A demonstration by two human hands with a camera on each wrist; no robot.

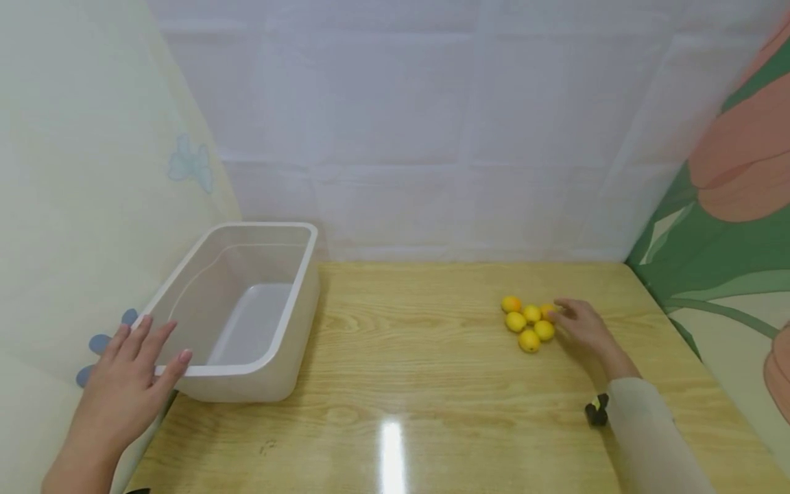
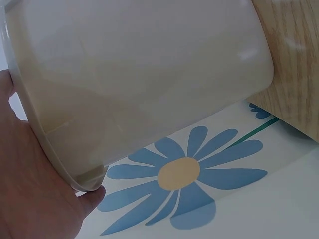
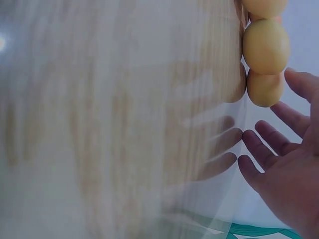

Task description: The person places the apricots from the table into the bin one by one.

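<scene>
At the far left hangs a pale cloth (image 1: 74, 171) printed with blue flowers; the left wrist view shows one bloom with a tan centre. Over it reaches the left hand (image 1: 125, 387), its fingers straight and spread on the rim of a white bin (image 1: 228, 370) at the near left corner. That grip is apart, the hand resting on the rim.

The bin stands upright at the left end of the wood-grain tabletop (image 1: 420, 370), its near left corner jutting past the edge. Behind, a white sheet (image 1: 395, 123) with fold creases spans the back. A streak of light shines on the near middle of the tabletop.

Well to the right of the bin, six yellow fruits (image 1: 531, 314) lie bunched together on the tabletop. At their right side is the right hand (image 1: 586, 328), thumb and forefinger close against the rightmost fruit; whether they touch it I cannot tell. This grip is apart too, with the fingers spread in the right wrist view. A light sleeve (image 1: 654, 432) covers the forearm, a small black piece (image 1: 596, 410) beside its cuff. Farthest right hangs a cloth with large green leaves and pink shapes (image 1: 740, 240).
</scene>
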